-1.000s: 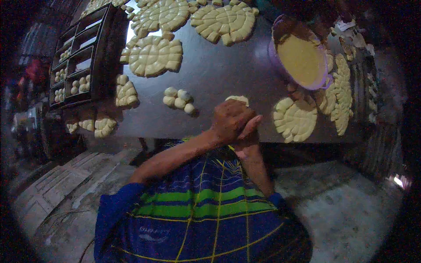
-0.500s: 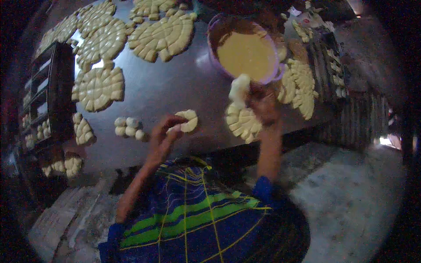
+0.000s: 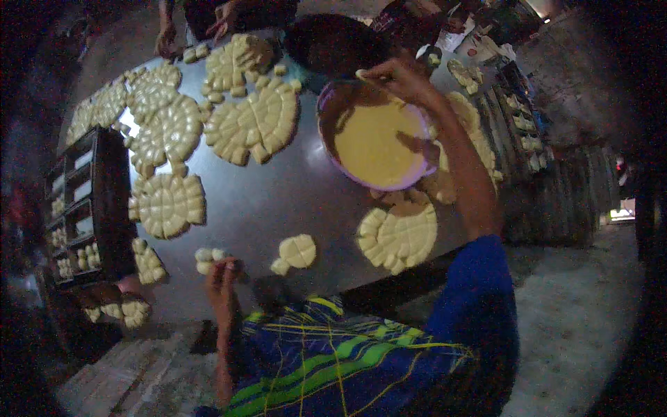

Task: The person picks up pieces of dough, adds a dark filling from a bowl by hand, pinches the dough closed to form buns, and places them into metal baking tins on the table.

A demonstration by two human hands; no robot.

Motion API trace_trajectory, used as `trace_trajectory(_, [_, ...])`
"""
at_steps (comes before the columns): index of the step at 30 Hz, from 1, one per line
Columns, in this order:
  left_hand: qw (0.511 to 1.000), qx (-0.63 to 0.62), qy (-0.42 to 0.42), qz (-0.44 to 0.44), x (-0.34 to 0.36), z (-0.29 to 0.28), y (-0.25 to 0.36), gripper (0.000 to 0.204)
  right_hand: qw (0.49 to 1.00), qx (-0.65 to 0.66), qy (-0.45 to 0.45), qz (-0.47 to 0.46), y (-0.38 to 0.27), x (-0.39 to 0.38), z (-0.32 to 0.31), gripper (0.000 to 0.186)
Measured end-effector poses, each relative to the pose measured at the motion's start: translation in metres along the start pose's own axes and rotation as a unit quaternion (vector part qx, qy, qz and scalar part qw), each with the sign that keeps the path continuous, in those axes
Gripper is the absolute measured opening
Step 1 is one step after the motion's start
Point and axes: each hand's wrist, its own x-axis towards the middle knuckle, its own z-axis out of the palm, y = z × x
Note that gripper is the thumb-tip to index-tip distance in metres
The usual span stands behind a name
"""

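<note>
My right hand (image 3: 392,76) is raised over the rear rim of the purple tub (image 3: 375,139) of yellow batter, fingers closed on a small pale piece that looks like dough. Low at centre-left, my left hand (image 3: 222,278) has its fingers curled at a group of dough balls (image 3: 208,256); what they grip is unclear. Between my left hand and the tub lies a cut dough round (image 3: 299,250) with a small lump beside it. Right of that is a larger segmented dough round (image 3: 396,240).
Segmented dough sheets (image 3: 250,121) cover much of the metal table (image 3: 257,194). A dark compartmented rack (image 3: 90,194) with dough pieces stands on the left. At the far edge are another person's hands (image 3: 222,17) and a dark basin (image 3: 326,45).
My hands have parted: the right moved up and right to the tub's far rim, the left moved left to the dough balls. The view has shifted, showing the other person's hands.
</note>
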Motion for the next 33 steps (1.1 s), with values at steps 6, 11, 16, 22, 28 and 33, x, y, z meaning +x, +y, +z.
trace_trajectory(6, [1.0,-0.018,0.026,-0.001,0.002,0.004,0.015,0.02,0.96,-0.031,-0.251,0.117,0.045,0.124,0.057,0.028])
trace_trajectory(11, [0.99,-0.081,0.114,0.003,0.001,-0.024,0.013,0.02,0.904,0.008,-0.388,0.181,0.095,0.153,0.101,0.033])
trace_trajectory(16, [0.98,-0.127,0.151,-0.018,0.004,-0.033,0.012,0.018,0.864,0.059,-0.465,0.183,0.161,0.155,0.152,0.025])
trace_trajectory(22, [0.986,-0.101,0.132,-0.016,0.01,-0.019,0.031,0.018,0.85,0.337,-0.38,0.139,0.146,0.153,0.119,0.028])
trace_trajectory(28, [0.987,-0.116,0.107,-0.003,0.014,-0.011,0.036,0.015,0.814,0.569,-0.058,0.103,0.084,0.09,0.094,0.026])
trace_trajectory(33, [0.99,-0.091,0.105,-0.013,0.008,-0.014,0.032,0.016,0.879,0.344,-0.33,0.008,0.081,0.141,0.064,0.024])
